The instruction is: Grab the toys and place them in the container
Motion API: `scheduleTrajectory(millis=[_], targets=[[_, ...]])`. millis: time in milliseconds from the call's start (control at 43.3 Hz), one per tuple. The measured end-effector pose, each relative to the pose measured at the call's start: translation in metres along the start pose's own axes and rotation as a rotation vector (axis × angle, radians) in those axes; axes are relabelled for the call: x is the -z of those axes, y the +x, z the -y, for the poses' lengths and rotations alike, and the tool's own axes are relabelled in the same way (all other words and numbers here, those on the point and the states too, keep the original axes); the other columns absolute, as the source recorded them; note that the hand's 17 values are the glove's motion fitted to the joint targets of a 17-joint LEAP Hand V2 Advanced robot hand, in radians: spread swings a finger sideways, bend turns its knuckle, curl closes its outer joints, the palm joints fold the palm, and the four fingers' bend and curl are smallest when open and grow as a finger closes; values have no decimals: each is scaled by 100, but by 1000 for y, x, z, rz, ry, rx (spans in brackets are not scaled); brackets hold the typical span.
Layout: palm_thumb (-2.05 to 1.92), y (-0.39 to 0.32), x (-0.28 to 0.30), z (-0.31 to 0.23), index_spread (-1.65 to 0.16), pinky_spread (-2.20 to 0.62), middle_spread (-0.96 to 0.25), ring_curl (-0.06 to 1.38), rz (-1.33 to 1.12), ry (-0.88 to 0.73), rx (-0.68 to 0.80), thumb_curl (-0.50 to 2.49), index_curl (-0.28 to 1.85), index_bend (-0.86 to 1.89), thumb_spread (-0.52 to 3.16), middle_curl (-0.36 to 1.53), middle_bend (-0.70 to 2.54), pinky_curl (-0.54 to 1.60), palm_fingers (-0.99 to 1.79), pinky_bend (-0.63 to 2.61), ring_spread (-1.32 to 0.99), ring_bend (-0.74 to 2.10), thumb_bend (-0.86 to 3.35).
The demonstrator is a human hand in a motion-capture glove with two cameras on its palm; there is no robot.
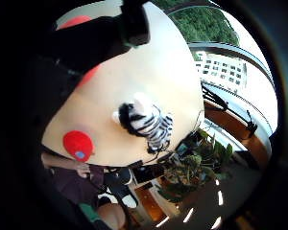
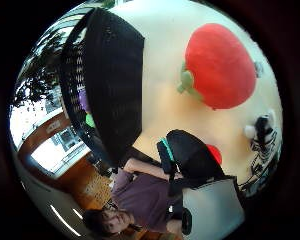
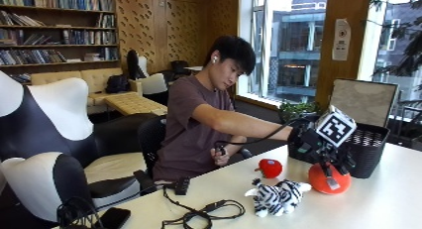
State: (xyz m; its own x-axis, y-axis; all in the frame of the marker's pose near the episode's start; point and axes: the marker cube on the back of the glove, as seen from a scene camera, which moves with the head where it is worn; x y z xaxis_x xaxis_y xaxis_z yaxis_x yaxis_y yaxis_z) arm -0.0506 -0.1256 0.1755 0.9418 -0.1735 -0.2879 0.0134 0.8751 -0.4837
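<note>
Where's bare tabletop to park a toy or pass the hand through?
Free: the table in front of the tomato toy and right of the zebra plush; also between the zebra and the cables. Crowded: the gloved right hand over the tomato toy, against the black basket, with the small red toy nearby.

Setting: library or reading lounge. Evidence: bookshelves along wood-panelled wall, sofa, lounge chairs, tall windows.

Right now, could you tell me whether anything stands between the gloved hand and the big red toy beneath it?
Nothing visible does: the right hand hovers directly above the large red plush, which lies on the table beside the black basket.
</note>
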Motion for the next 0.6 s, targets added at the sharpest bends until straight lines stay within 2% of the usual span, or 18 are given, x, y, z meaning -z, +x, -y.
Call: scheduleTrajectory(millis=[69,208,347,416,439,462,509,601], targets=[[9,1,-23,20,-22,6,6,20,-61,-35,-71,28,11,4,129,19,7,41,-33,113,5,39,9],[18,-23,-40,44,-23,6,8,22,154,65,126,30,10,3,126,15,4,43,-31,123,7,44,10],[38,-20,-41,57,-26,-2,9,29,248,189,120,38,15,19,131,11,4,43,-4,125,5,67,20],[48,-19,-39,57,-26,-12,6,33,295,238,108,41,18,26,137,12,12,41,24,122,-7,84,27],[46,-19,-38,56,-26,-10,8,30,309,254,104,41,17,21,136,10,6,40,4,124,-3,77,25],[53,-18,-36,55,-26,-16,3,38,325,271,101,44,21,28,139,14,20,41,35,120,-11,92,30],[60,-16,-32,52,-27,-20,-1,35,361,300,95,48,18,27,129,16,31,38,48,117,-17,92,31],[69,-17,-16,38,-32,-26,-8,39,400,277,121,56,22,41,110,19,44,37,73,111,-27,102,31]])
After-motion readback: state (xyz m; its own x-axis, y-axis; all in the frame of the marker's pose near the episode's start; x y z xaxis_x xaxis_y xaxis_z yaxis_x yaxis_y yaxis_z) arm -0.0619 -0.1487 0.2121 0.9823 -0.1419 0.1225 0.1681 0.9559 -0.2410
